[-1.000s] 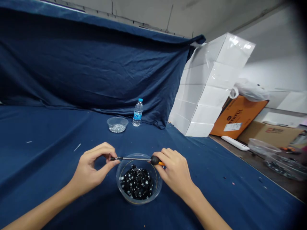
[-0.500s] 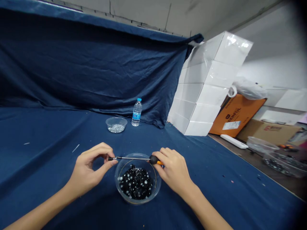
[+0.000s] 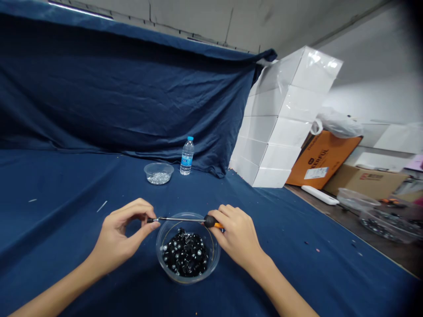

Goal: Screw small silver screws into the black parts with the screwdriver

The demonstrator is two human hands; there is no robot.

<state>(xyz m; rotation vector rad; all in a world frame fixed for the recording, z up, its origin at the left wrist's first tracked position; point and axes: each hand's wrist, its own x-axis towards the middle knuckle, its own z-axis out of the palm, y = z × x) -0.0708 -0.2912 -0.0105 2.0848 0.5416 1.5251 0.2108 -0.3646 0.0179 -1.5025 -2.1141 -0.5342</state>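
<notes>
Screwdriver [image 3: 185, 219], a single one, is held roughly level across the far side of the near clear bowl [image 3: 212, 246], its shaft pointed left. Its black-and-orange handle is gripped by the right hand [image 3: 236, 233], with the fingers closed around it. By the left hand [image 3: 120, 233], one small black part [image 3: 150, 220] is pinched narrowly between thumb and fingers, end to end with the screwdriver's tip; whether a screw is set between them cannot be told at this size.

Two bowls are set on the blue cloth [image 3: 76, 189]. The near one is partly filled with many black pieces [image 3: 187, 255], too heaped to be counted, some showing silver spots. In the far bowl [image 3: 158, 167], a layer of small silver pieces [image 3: 159, 178] is held, likewise uncountable. One capped water bottle [image 3: 187, 159] is stood upright just right of the far bowl. Farther right, five white boxes [image 3: 284, 132] are stacked, and beyond them one orange box [image 3: 325, 152] and one brown carton [image 3: 368, 181] are seen.
</notes>
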